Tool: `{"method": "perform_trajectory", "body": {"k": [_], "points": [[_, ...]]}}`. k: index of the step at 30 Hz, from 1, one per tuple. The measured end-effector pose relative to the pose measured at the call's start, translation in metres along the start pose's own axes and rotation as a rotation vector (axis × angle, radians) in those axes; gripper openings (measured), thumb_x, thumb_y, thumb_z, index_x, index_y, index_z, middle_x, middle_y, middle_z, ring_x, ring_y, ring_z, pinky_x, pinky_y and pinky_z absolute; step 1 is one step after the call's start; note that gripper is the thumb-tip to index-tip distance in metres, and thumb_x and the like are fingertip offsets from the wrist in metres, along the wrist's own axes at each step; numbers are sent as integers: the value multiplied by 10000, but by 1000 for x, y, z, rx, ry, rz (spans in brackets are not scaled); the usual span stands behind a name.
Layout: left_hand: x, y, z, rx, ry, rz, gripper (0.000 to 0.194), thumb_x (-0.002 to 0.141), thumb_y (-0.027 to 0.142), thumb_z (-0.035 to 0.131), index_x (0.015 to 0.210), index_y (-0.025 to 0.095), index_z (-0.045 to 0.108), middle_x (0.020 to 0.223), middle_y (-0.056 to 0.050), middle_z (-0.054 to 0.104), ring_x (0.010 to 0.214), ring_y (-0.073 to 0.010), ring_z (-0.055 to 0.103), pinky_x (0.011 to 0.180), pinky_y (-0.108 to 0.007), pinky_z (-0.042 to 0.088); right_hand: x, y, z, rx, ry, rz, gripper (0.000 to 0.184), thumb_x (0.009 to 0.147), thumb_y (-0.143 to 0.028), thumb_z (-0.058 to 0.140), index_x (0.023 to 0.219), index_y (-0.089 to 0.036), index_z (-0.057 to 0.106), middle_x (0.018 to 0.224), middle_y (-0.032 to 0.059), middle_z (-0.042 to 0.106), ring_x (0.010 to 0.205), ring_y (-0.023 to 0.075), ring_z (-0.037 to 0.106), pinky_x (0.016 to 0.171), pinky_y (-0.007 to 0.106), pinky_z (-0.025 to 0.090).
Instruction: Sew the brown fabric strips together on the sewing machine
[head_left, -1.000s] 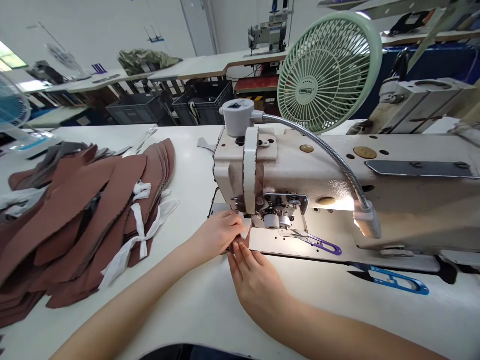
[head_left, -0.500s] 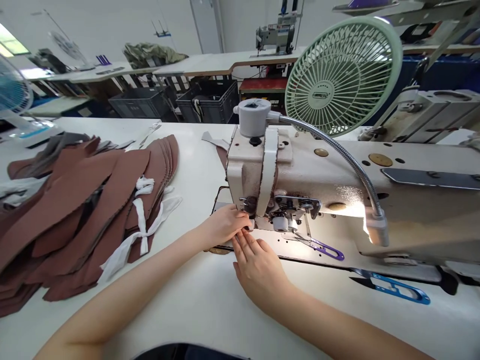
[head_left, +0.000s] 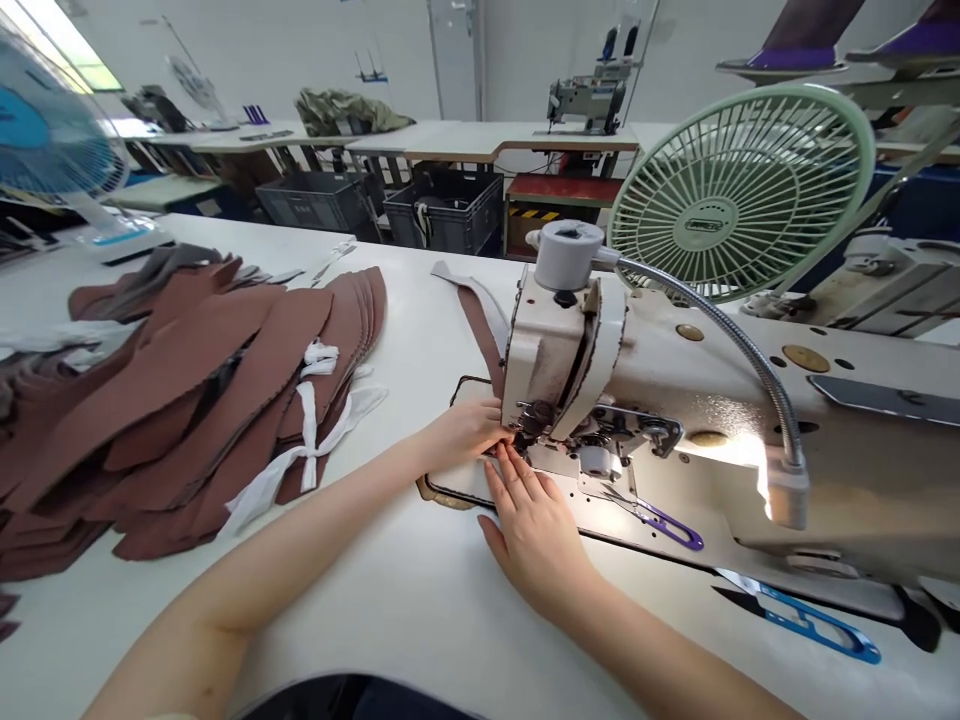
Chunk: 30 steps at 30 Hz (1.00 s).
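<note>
One brown strip (head_left: 478, 325) is seen beside one sewing machine (head_left: 645, 375), its near end hidden by the left hand (head_left: 466, 437); whether it is pinched cannot be told. The right hand (head_left: 541, 535) is held flat, fingers together. Two snips, one purple (head_left: 661, 518), one blue (head_left: 804, 622), are seen. The brown pile (head_left: 187, 400) is cut off.

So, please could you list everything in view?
sewing machine: one, cream, right
lamp: one, white, on machine
strip: one, brown, left of machine
snips: two, purple and blue, right
fans: three, green, blue and white, right and left
cut pieces: many, brown and grey, left
ties: several, white, on pieces
crates: two, grey, back
cloth: one, olive, back table
far machine: one, grey, back
table: one, white, under machine
left hand: one, bare, at machine
right hand: one, bare, at machine
</note>
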<state>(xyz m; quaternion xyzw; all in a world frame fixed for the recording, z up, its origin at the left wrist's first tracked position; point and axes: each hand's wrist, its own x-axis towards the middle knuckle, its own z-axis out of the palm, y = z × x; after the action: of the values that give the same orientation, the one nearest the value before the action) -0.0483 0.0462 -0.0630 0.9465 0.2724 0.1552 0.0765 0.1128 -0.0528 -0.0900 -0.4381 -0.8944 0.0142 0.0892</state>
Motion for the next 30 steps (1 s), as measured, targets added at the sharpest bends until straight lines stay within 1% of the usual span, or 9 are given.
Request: {"method": "perform_trajectory", "body": {"k": [5, 12, 19, 22, 24, 26, 27, 28, 30], "points": [[1, 0, 0, -8, 1, -15, 281, 902, 47, 388, 809, 150, 632, 849, -58, 663, 884, -165, 561, 809, -281, 445, -1, 0, 4, -16, 38, 6, 510, 973, -349, 374, 1370, -39, 452, 1452, 197, 370, 1337, 306, 365, 982, 446, 392], [2, -2, 1, -33, -28, -34, 237, 902, 72, 456, 794, 169, 643, 850, -42, 691, 938, -171, 575, 869, -292, 455, -3, 3, 9, -27, 79, -5, 485, 967, -338, 367, 1351, -66, 484, 1446, 184, 392, 1323, 302, 386, 945, 440, 410], [-2, 2, -1, -99, -62, -127, 227, 874, 61, 500, 776, 202, 649, 874, 14, 702, 946, -124, 597, 886, -201, 458, -5, 6, 14, -106, 220, -92, 429, 960, -299, 364, 1290, -100, 552, 1374, 173, 498, 1219, 283, 501, 900, 407, 417], [6, -3, -5, -89, -8, -271, 225, 893, 67, 459, 846, 175, 651, 938, -15, 687, 963, -128, 592, 895, -192, 446, -5, 7, 15, -122, 287, -132, 424, 961, -281, 352, 1259, -70, 569, 1335, 192, 532, 1176, 297, 533, 863, 417, 427], [20, -12, -8, -56, 66, -433, 234, 917, 101, 419, 1043, 128, 614, 1049, -80, 655, 1013, -164, 575, 909, -241, 443, -4, 7, 13, -118, 325, -163, 413, 962, -268, 350, 1239, -65, 580, 1305, 185, 562, 1150, 296, 555, 836, 407, 438], [40, -23, -7, -24, 122, -607, 352, 942, 188, 403, 1268, 72, 466, 1118, -156, 617, 1042, -224, 565, 893, -327, 452, -3, 8, 9, -88, 337, -194, 389, 959, -241, 354, 1230, -89, 588, 1277, 157, 593, 1132, 273, 571, 833, 385, 446], [50, -29, -6, -15, 129, -679, 432, 941, 244, 423, 1329, 57, 393, 1113, -181, 614, 1031, -254, 570, 868, -367, 458, -3, 9, 7, -64, 336, -216, 377, 956, -223, 357, 1229, -102, 588, 1261, 142, 609, 1125, 257, 578, 838, 372, 451], [60, -33, -4, -9, 123, -730, 492, 929, 291, 455, 1354, 63, 360, 1102, -187, 619, 1021, -279, 574, 854, -401, 455, -3, 9, 4, -35, 336, -242, 369, 952, -205, 362, 1231, -112, 586, 1244, 128, 623, 1117, 242, 584, 844, 361, 457], [74, -38, 1, -7, 91, -774, 489, 897, 325, 514, 1329, 122, 406, 1080, -156, 639, 1026, -297, 569, 859, -432, 434, -3, 11, -1, 33, 339, -306, 365, 945, -182, 377, 1248, -127, 572, 1223, 113, 638, 1110, 220, 590, 854, 344, 470]]}}
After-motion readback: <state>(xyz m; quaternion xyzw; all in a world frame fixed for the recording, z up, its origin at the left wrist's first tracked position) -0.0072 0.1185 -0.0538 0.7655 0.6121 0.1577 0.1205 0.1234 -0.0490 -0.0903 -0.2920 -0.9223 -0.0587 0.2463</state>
